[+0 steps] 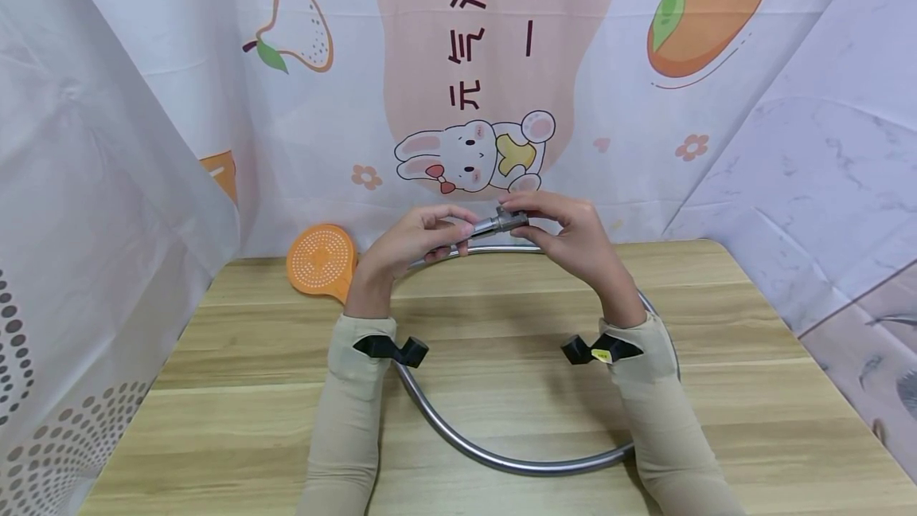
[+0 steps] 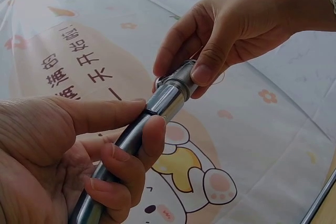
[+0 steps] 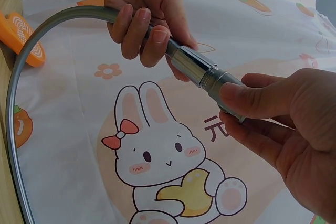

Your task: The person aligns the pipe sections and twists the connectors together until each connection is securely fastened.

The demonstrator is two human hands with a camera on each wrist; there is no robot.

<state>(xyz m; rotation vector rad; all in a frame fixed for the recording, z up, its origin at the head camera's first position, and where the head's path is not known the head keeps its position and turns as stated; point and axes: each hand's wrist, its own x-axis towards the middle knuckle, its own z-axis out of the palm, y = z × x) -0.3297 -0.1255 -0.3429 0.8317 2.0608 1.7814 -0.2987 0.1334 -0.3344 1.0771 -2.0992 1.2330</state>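
My left hand [image 1: 408,244] grips a silver shower hose [image 1: 501,463] close to its end, fingers wrapped round it in the left wrist view. Thumb and fingertips lie right behind the shiny metal connector [image 3: 191,65]. From the other side, my right hand [image 1: 573,241] pinches a small grey metal fitting [image 3: 218,85] between thumb and fingers. Fitting and connector meet end to end in line, with a ridged band showing at the joint in the right wrist view. Both are held up above the table's back edge.
An orange shower head [image 1: 322,259] lies at the back left of the wooden table [image 1: 236,388], its handle running behind my left wrist. The hose loops across the table between and under my forearms. A printed white curtain [image 1: 301,142] hangs behind the table.
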